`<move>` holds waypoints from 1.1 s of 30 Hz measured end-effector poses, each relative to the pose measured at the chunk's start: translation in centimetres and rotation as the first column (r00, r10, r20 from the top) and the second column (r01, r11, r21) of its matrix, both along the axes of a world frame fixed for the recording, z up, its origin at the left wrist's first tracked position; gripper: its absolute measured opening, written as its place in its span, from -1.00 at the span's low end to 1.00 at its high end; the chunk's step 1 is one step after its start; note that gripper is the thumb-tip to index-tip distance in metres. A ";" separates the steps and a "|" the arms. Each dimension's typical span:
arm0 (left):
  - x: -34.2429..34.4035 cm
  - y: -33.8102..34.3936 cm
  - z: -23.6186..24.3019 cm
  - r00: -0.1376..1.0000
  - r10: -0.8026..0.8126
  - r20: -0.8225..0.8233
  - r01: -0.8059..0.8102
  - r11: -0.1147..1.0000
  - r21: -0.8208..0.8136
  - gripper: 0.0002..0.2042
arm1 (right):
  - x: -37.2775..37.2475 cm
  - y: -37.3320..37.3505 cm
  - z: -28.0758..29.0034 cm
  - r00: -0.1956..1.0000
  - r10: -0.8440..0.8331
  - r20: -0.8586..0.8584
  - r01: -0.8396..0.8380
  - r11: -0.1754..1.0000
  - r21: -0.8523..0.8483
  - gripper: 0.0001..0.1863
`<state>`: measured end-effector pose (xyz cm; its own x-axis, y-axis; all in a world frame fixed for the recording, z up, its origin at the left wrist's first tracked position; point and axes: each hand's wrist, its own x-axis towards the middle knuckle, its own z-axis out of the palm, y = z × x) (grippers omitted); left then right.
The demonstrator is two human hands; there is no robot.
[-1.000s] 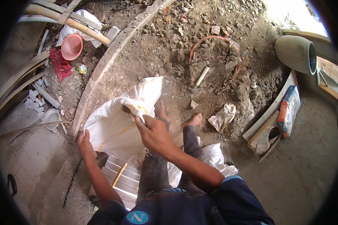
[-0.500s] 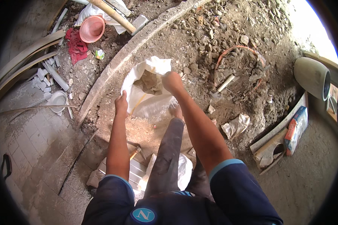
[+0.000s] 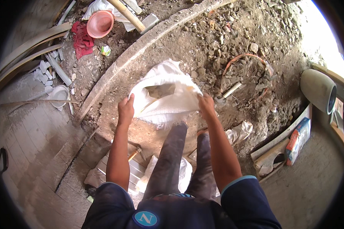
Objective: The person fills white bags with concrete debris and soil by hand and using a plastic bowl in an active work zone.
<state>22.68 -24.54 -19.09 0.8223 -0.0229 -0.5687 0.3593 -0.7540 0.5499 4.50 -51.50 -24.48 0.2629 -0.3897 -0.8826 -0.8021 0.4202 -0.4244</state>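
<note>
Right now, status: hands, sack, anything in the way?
Left hand and right hand gripping white sack at opposite sides. Sack mouth open, contents unclear. Possible obstacle: orange-rimmed container amid rubble to the right, apart from sack.
</note>
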 end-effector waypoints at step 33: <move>0.4 -5.3 -6.6 0.743 0.329 -0.583 -0.467 0.879 -0.099 0.04 | 1.3 0.8 -0.2 0.697 0.717 0.006 -0.674 0.659 -0.334 -0.71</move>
